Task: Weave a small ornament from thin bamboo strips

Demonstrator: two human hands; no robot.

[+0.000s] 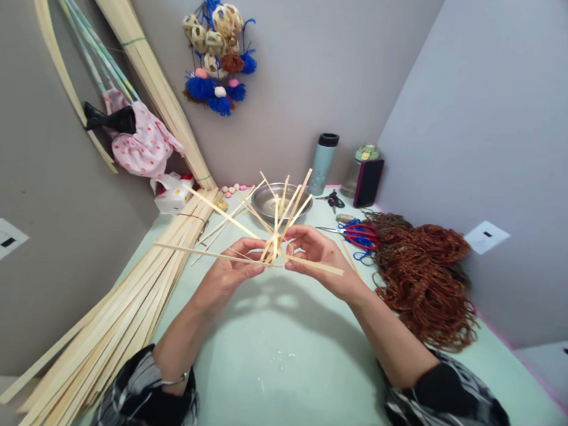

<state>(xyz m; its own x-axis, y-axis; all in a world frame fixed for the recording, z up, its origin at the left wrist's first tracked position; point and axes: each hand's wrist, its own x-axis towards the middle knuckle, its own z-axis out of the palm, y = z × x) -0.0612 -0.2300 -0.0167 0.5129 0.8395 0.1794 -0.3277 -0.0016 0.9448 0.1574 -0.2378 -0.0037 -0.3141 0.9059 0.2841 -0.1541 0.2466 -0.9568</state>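
Note:
Between my two hands, above the table, is a small open weave of pale bamboo strips (275,242). Several strip ends fan upward from it, and others stick out to the left and right. My left hand (234,262) pinches its left side, thumb below and fingers behind. On the right side, my right hand (317,256) grips the weave with thumb and bent fingers, and one flat strip end passes in front of this hand. Fingers partly hide the lower part of the weave. Behind it stands a metal bowl (260,200).
Long bamboo strips (139,306) lie along the left edge. On the right are red-handled scissors (362,235) and a heap of brown cord (428,280). A flask (323,164), a bottle (352,176) and a phone (368,183) stand behind. Woven balls with blue tassels (222,53) hang on the wall.

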